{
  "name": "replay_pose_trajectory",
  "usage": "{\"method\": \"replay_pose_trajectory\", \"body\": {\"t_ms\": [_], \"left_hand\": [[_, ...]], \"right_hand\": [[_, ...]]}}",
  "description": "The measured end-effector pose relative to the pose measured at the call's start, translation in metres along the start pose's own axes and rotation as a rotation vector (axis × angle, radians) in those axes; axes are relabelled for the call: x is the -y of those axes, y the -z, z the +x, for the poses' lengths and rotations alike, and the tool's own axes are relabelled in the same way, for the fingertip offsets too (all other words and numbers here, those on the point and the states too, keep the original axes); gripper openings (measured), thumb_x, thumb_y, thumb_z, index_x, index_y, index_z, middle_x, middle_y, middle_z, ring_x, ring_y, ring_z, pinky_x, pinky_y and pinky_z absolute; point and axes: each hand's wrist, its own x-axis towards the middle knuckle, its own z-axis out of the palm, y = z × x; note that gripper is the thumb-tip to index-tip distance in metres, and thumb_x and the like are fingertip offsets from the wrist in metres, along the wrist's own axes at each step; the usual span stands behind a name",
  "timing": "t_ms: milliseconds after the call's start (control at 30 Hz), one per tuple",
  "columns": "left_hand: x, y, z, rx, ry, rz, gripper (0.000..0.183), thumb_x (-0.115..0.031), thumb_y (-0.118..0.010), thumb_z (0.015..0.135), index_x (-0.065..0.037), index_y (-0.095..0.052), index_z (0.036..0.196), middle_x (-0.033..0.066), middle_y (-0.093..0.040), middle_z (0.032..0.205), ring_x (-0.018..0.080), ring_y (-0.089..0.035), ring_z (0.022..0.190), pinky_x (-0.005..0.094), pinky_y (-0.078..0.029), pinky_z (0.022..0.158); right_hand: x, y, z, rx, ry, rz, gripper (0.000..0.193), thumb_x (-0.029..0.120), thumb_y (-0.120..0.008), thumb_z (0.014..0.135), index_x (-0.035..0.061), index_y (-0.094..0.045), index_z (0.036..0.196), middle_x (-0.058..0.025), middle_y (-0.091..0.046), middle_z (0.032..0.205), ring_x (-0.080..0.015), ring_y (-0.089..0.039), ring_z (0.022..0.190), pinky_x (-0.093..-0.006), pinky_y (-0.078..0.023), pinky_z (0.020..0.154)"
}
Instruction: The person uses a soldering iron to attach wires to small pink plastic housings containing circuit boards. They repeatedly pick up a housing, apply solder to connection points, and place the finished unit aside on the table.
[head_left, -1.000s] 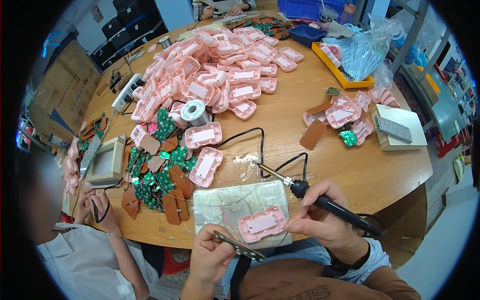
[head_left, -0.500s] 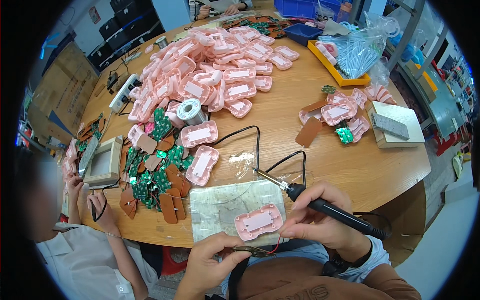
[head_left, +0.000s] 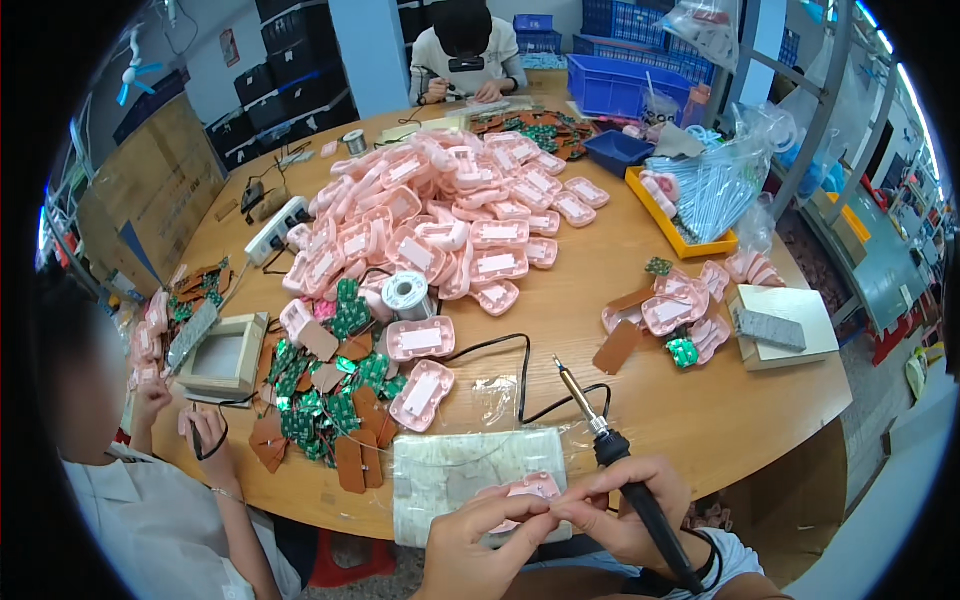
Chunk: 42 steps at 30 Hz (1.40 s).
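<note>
While both hands are working at the near edge of the round wooden table (head_left: 620,290), the left hand (head_left: 478,545) is pinching a pink plastic shell (head_left: 525,490) between thumb and fingertips, and the right hand (head_left: 628,510) is meeting it from the right, its fingertips closing on the same shell. The right hand is also gripping a soldering iron (head_left: 625,470) in its fist, with the black handle running down toward the wrist and the metal tip pointing up and to the far left, clear of the shell. The shell is lying on the near right part of a stained white pad (head_left: 450,475), just at the table's rim, so the hands are hanging partly over the edge.

Bare wood is lying open just to the right of the iron, as far as the table's right rim. To the left, green circuit boards (head_left: 330,400) and brown boards are crowding the surface, and another person's hand (head_left: 205,430) is working there beside a small white box (head_left: 225,355). A black cord (head_left: 500,350) is looping across the wood just beyond the pad. Farther off, a solder spool (head_left: 405,293) is sitting at the near side of a big heap of pink shells (head_left: 440,220). A smaller cluster (head_left: 680,310) is lying to the right, and a yellow tray (head_left: 675,220) and a blue bin (head_left: 640,85) are standing at the far right.
</note>
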Motion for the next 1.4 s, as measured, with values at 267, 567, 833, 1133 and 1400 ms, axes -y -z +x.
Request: {"method": "replay_pose_trajectory", "body": {"t_ms": [267,567,833,1133,1400], "left_hand": [[0.014,-0.009,0.0,-0.266,-0.609,0.489,0.013,0.003,-0.069,0.078,0.0,-0.069,0.09,0.0136,-0.065,0.08,0.0277,-0.062,0.073,0.0331,-0.049,0.065],[0.01,0.028,-0.012,-0.237,-0.361,1.226,0.013,-0.007,-0.074,0.07,-0.009,-0.069,0.082,0.0036,-0.055,0.076,0.0245,-0.053,0.075,0.0375,-0.035,0.076],[0.066,-0.016,0.011,-0.101,-0.197,0.866,0.016,-0.005,-0.078,0.066,-0.006,-0.068,0.079,0.006,-0.064,0.092,0.0241,-0.057,0.091,0.037,-0.038,0.082],[0.068,-0.017,0.017,-0.057,-0.056,0.794,0.01,-0.005,-0.076,0.068,-0.006,-0.067,0.073,0.0041,-0.059,0.086,0.0233,-0.052,0.086,0.0355,-0.038,0.079],[0.064,-0.019,0.023,-0.054,0.004,0.779,0.009,-0.006,-0.076,0.068,-0.006,-0.067,0.072,0.0054,-0.057,0.084,0.0242,-0.051,0.085,0.0355,-0.039,0.078]], "right_hand": [[-0.001,-0.008,0.002,-0.033,-0.054,0.049,0.029,-0.001,-0.078,0.076,-0.001,-0.059,0.098,-0.0117,-0.068,0.076,-0.01,-0.062,0.062,-0.0216,-0.048,0.053],[-0.019,0.064,-0.029,0.045,-0.021,-0.191,0.053,0.022,-0.08,0.077,0.0021,-0.051,0.117,-0.0122,-0.061,0.089,-0.0174,-0.059,0.068,-0.0306,-0.049,0.061],[-0.018,0.083,-0.045,0.161,-0.047,-0.095,0.04,0.004,-0.075,0.075,0.0,-0.047,0.102,-0.0111,-0.062,0.065,-0.016,-0.059,0.053,-0.0254,-0.047,0.051],[-0.02,0.082,-0.039,0.372,-0.121,-0.187,0.03,0.004,-0.077,0.068,0.0058,-0.057,0.09,-0.0063,-0.057,0.061,-0.0184,-0.051,0.049,-0.0288,-0.035,0.043],[-0.026,0.072,-0.034,0.385,-0.064,-0.177,0.028,0.005,-0.077,0.067,0.0049,-0.058,0.087,-0.0054,-0.055,0.061,-0.0188,-0.05,0.047,-0.0296,-0.035,0.041]]}}
